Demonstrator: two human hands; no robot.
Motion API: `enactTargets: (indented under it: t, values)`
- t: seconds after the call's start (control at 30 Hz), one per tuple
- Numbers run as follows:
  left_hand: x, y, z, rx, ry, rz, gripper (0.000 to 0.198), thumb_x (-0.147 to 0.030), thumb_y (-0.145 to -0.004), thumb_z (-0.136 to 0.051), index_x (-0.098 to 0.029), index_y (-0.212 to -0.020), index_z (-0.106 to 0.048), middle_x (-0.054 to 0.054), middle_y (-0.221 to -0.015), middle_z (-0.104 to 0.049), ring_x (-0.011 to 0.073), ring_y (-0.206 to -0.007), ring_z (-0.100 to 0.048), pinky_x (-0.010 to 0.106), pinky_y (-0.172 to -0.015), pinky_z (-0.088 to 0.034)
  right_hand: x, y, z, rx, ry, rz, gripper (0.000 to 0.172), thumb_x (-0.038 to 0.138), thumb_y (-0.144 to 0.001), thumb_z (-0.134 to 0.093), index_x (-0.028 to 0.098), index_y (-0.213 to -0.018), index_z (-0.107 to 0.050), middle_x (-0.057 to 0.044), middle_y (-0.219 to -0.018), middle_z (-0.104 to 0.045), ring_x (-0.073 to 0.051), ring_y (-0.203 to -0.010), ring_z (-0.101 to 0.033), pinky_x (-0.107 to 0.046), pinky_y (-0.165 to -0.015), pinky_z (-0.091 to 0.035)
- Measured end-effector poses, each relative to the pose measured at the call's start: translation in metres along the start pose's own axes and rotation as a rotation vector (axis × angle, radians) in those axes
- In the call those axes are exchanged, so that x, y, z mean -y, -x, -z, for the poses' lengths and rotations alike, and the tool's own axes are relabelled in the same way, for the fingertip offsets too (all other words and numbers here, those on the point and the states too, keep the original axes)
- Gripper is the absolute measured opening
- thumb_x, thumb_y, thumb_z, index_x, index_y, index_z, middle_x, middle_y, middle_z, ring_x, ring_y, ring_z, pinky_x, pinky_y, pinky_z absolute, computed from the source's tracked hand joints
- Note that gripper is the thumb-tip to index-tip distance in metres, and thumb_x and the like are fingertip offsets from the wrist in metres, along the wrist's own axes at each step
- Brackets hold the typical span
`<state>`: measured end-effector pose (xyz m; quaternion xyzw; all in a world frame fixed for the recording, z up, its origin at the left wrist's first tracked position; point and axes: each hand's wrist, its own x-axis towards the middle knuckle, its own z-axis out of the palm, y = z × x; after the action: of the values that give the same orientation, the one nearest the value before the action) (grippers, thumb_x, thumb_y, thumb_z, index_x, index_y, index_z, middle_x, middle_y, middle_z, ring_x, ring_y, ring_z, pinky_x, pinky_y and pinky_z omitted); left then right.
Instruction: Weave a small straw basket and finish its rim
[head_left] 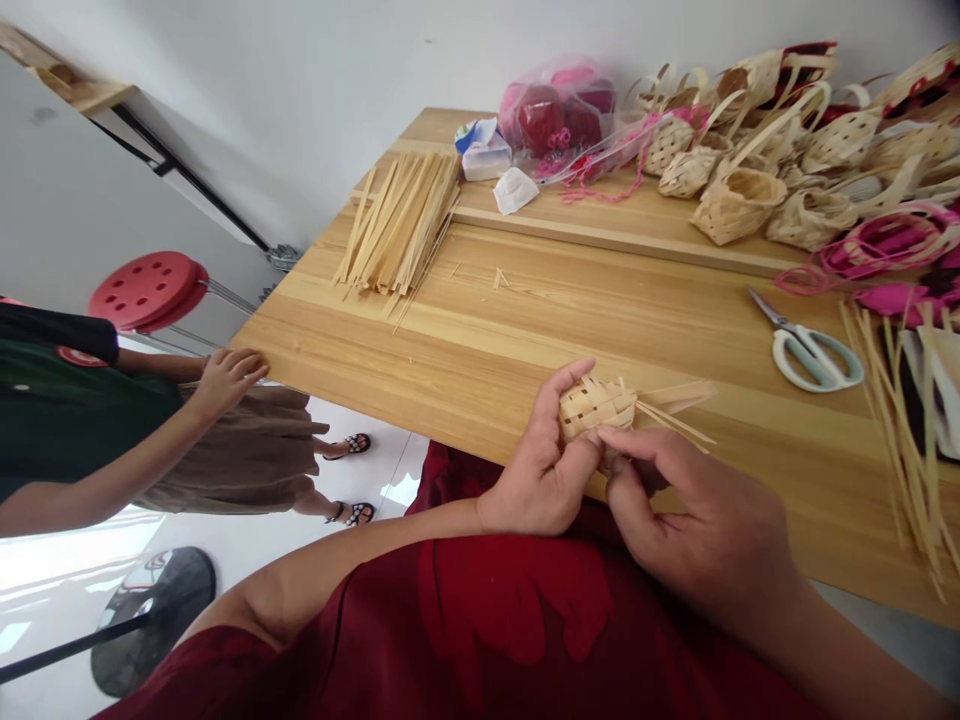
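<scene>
I have a small woven pouch point(596, 408) of pale flat strips held up just off the near edge of the wooden surface point(480, 340), in front of my red top point(480, 620). My left grip point(536, 470) is closed around its left end, with the fingers curled over the weave. My right grip point(694, 510) is pinched together on its underside, the thumb and forefinger meeting close beside my left hand, though the exact contact is partly hidden. Loose strip ends fan out from the pouch to the right, over the surface. Farther along the surface, to the right, lie a pair of scissors point(814, 355) with pale green and white handles, and beyond them a heap of loose strips point(904, 430). A bundle of cut strips point(397, 225) lies toward the far left, near a raised wooden rail point(607, 228). Past the rail are finished little woven baskets point(739, 205) with pink trim, a clear plastic bag of red and pink material point(559, 115), a white packet point(484, 155) and a crumpled tissue point(515, 190). On the left, a co-worker in a dark green top and a long brown skirt point(232, 450) rests a hand point(225, 383) on the corner of the surface, beside a red stool point(142, 290).
</scene>
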<state>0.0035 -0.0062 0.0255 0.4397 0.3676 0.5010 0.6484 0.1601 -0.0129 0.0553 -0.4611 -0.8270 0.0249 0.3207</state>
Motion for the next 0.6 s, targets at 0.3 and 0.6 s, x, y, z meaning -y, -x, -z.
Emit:
enactTargets:
  t: [0.3,0.6]
  values:
    - [0.0048,-0.0007,0.0041,0.024,-0.054,-0.025,0.062,-0.019,-0.099,-0.053,-0.024,-0.156,-0.028,0.009,-0.129,-0.062,0.0182,-0.107,-0.061,0.035,-0.100,-0.050,-0.0015,-0.0018,-0.0010,0.038,0.006,0.043,0.017,0.015,-0.093,-0.059,0.024,-0.106,-0.066,0.000,-0.078,-0.079,-0.019,-0.055,-0.071,-0.032,-0.054,-0.052]
    - [0.0030,-0.0031,0.0091,-0.004,-0.135,-0.038,0.064,-0.017,-0.095,-0.060,-0.025,-0.154,-0.036,0.012,-0.144,-0.056,0.0241,-0.123,-0.059,0.038,-0.105,-0.049,-0.0042,-0.0057,-0.0070,0.021,-0.114,-0.018,0.020,0.013,-0.091,-0.061,0.026,-0.104,-0.068,0.000,-0.084,-0.081,-0.019,-0.063,-0.076,-0.028,-0.059,-0.056]
